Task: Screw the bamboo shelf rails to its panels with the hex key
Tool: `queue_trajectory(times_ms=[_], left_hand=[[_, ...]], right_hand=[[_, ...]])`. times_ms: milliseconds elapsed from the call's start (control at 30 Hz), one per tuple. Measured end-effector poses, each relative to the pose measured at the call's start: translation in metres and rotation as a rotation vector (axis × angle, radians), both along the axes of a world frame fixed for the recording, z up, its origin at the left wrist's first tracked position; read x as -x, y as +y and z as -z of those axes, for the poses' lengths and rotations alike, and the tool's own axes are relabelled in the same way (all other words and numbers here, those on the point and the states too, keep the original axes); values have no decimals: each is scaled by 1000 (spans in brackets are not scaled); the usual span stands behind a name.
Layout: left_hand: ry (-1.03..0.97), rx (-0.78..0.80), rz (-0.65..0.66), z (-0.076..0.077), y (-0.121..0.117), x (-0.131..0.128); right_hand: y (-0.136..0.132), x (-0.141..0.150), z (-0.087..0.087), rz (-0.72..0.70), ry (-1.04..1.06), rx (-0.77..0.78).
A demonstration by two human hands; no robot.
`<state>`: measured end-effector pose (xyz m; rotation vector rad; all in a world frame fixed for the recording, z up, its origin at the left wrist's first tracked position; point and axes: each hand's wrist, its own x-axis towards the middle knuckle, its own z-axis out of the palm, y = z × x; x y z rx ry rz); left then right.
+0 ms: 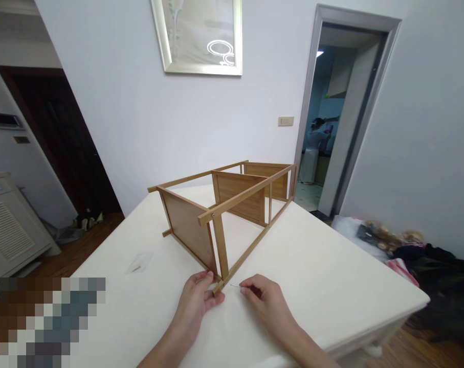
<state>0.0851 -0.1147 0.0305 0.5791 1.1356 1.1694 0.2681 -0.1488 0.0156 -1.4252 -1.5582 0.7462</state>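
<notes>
A bamboo shelf frame [232, 204] lies on its side on the white table [316, 276], with three wooden panels between thin rails. My left hand [197, 301] grips the near corner of the frame, thumb and fingers closed on the end of the rail. My right hand [264, 299] is just right of that corner, fingers pinched on a thin metal pin or screw [235, 285] whose tip points at the rail's end.
A small clear plastic bag [139, 261] lies on the table to the left. A dark door and a white appliance [9, 225] stand at left. A doorway at right shows a person [318, 138] in another room. Clothes and dolls [404, 245] lie at the right.
</notes>
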Motion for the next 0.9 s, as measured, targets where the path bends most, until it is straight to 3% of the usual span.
queue_trajectory(times_ms=[167,333,633,900], left_hand=[[-142,48,160,-1,4,5],[-235,64,207,0,7,8],[-267,3,300,4,8,10],[-261,-4,297,3,8,9]], right_hand=[[-2,9,-2,-10,34,-24],[-8,14,-5,69,-42,-41],[-14,17,5,105,-420,-504],[-19,18,4,94,-511,-613]])
